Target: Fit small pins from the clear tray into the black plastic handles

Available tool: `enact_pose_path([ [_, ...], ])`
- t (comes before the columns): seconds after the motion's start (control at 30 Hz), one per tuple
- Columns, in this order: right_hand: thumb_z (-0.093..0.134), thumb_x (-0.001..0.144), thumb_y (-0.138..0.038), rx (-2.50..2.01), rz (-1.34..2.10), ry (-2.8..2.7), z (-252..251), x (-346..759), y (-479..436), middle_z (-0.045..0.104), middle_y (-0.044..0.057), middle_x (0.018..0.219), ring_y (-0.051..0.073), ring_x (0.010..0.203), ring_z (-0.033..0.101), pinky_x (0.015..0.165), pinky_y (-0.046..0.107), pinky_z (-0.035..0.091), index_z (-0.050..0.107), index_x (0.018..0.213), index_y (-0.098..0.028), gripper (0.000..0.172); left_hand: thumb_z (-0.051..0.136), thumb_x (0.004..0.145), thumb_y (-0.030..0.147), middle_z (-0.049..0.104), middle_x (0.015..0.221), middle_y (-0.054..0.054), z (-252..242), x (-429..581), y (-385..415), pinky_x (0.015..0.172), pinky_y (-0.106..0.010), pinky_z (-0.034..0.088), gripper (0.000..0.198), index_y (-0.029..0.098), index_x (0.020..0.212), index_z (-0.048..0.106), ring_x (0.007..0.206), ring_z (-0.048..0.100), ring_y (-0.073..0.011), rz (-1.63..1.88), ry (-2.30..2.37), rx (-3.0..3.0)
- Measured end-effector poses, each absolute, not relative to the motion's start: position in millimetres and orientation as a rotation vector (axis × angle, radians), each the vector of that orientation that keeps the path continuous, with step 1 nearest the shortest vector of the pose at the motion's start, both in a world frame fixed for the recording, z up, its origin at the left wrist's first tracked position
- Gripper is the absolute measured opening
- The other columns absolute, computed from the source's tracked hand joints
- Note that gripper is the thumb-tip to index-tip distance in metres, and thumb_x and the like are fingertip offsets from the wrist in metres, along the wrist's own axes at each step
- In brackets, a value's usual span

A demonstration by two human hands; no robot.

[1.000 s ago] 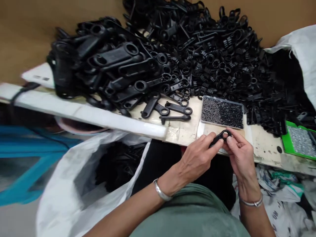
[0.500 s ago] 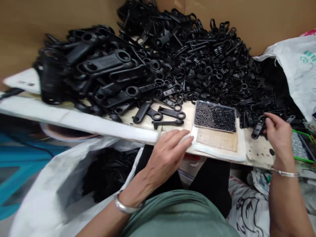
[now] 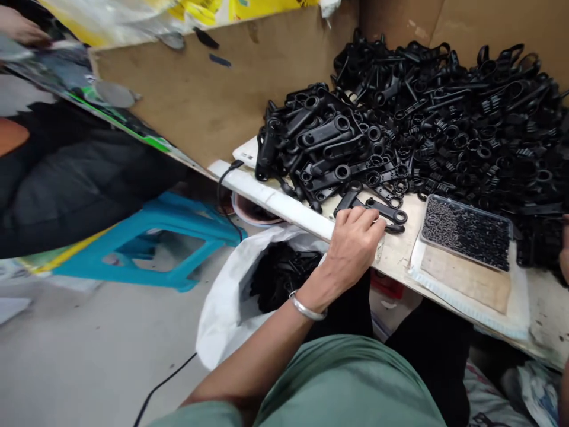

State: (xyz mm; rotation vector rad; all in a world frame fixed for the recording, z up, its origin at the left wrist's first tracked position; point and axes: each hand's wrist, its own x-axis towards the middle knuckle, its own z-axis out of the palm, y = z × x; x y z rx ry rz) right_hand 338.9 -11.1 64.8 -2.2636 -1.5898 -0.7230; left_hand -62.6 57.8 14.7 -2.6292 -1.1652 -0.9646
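My left hand point(image 3: 353, 243) is at the front edge of the table, its fingers curled down over one end of a black plastic arm point(image 3: 395, 228). The other end of that arm sticks out to the right of my fingers. Just behind it lies another black arm with a ring end point(image 3: 391, 210). Only a sliver of my right hand point(image 3: 564, 255) shows at the right edge, beside the dark parts; its fingers are cut off, so what it holds is hidden. Between the hands, a clear tray of small screws point(image 3: 466, 231) rests on a pale pad point(image 3: 466, 279).
A large heap of black plastic parts point(image 3: 444, 118) covers the back of the table against cardboard point(image 3: 284, 65). Below the edge stands a white sack point(image 3: 222, 308) with black pieces inside. A blue stool point(image 3: 164, 276) and another person's dark-clothed leg point(image 3: 89, 184) are at left.
The view has swung left, bringing the stool and another person in. My left hand has gone from spread fingers to curled over the plastic arm. My right hand is now mostly out of frame.
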Motion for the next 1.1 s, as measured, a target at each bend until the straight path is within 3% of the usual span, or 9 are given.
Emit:
enact_pose_path([
  [0.17,0.055,0.091,-0.034,-2.056,-0.471,-1.721,69,272,-25,0.075,0.012,0.116,0.026,0.104,0.072,0.090,0.033,0.052,0.075,0.113,-0.023,0.032,0.055,0.098,0.017,0.069,0.088,-0.006,10,-59,65,0.078,-0.039,0.039,0.017,0.017,0.084,0.064,0.085,0.057,-0.0227,-0.890,-1.166,-2.615],
  [0.27,0.061,0.089,-0.040,-2.007,-0.272,-1.544,67,238,-37,0.077,0.009,0.109,0.027,0.095,0.073,0.088,0.038,0.056,0.077,0.109,-0.026,0.030,0.047,0.101,0.014,0.073,0.095,-0.006,10,-61,59,0.083,-0.038,0.041,0.024,0.017,0.086,0.066,0.092,0.060,-0.0210,-1.093,-1.040,-2.539],
  [0.4,0.072,0.084,-0.045,-1.861,0.417,-1.238,61,197,-54,0.077,0.008,0.096,0.023,0.078,0.073,0.078,0.040,0.062,0.078,0.108,-0.025,0.032,0.043,0.101,0.010,0.075,0.106,-0.009,13,-56,41,0.090,-0.035,0.046,0.027,0.015,0.087,0.066,0.103,0.062,-0.0203,-1.322,-0.836,-2.527],
  [0.53,0.074,0.084,-0.044,-1.630,0.882,-1.107,52,170,-62,0.076,0.008,0.108,0.020,0.080,0.074,0.070,0.036,0.064,0.071,0.122,-0.026,0.042,0.042,0.102,0.011,0.075,0.111,-0.009,14,-41,24,0.092,-0.035,0.046,0.028,0.015,0.086,0.065,0.106,0.065,-0.0198,-1.349,-0.743,-2.579],
  [0.63,0.074,0.085,-0.043,-1.594,0.977,-1.025,43,166,-64,0.076,0.007,0.109,0.019,0.083,0.075,0.074,0.035,0.064,0.068,0.127,-0.027,0.045,0.041,0.103,0.012,0.075,0.112,-0.010,14,-30,16,0.094,-0.035,0.044,0.029,0.014,0.087,0.065,0.106,0.065,-0.0198,-1.321,-0.727,-2.613],
  [0.8,0.080,0.079,-0.043,-1.594,0.976,-0.920,33,167,-64,0.077,0.006,0.100,0.016,0.068,0.073,0.069,0.033,0.064,0.075,0.113,-0.023,0.039,0.041,0.103,0.012,0.075,0.107,-0.008,14,-19,9,0.088,-0.035,0.041,0.029,0.014,0.083,0.063,0.093,0.065,-0.0179,-1.218,-0.686,-2.730],
  [1.1,0.084,0.074,-0.043,-1.521,1.139,-0.743,37,166,-65,0.077,0.006,0.093,0.018,0.072,0.075,0.064,0.028,0.065,0.076,0.109,-0.022,0.042,0.040,0.104,0.017,0.072,0.104,-0.007,9,-13,8,0.082,-0.033,0.043,0.032,0.016,0.082,0.063,0.091,0.059,-0.0188,-1.276,-0.704,-2.922],
])
